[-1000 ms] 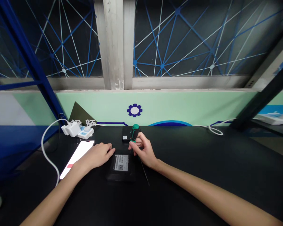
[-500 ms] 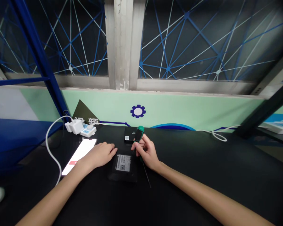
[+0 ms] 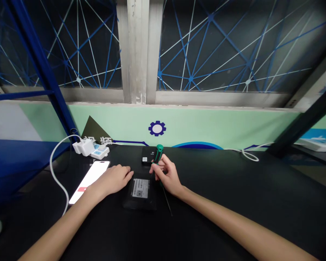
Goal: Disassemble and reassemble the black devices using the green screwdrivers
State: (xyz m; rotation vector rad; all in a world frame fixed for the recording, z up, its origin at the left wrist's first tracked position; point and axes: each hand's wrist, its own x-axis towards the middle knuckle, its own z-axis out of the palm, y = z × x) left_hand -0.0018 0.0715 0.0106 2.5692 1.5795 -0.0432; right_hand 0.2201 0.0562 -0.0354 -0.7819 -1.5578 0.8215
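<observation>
Plainly, right hand (image 3: pixel 167 174) holds screwdriver (image 3: pixel 159 153) by black case (image 3: pixel 140 192)

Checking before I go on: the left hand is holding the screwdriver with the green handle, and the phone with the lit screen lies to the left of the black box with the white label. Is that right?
Not quite. The right hand holds the screwdriver, as the head view shows. The phone does lie to the left of the black box.

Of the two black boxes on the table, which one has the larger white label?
The nearer black box, beside the left hand; the farther black box shows only a small white square.
</observation>
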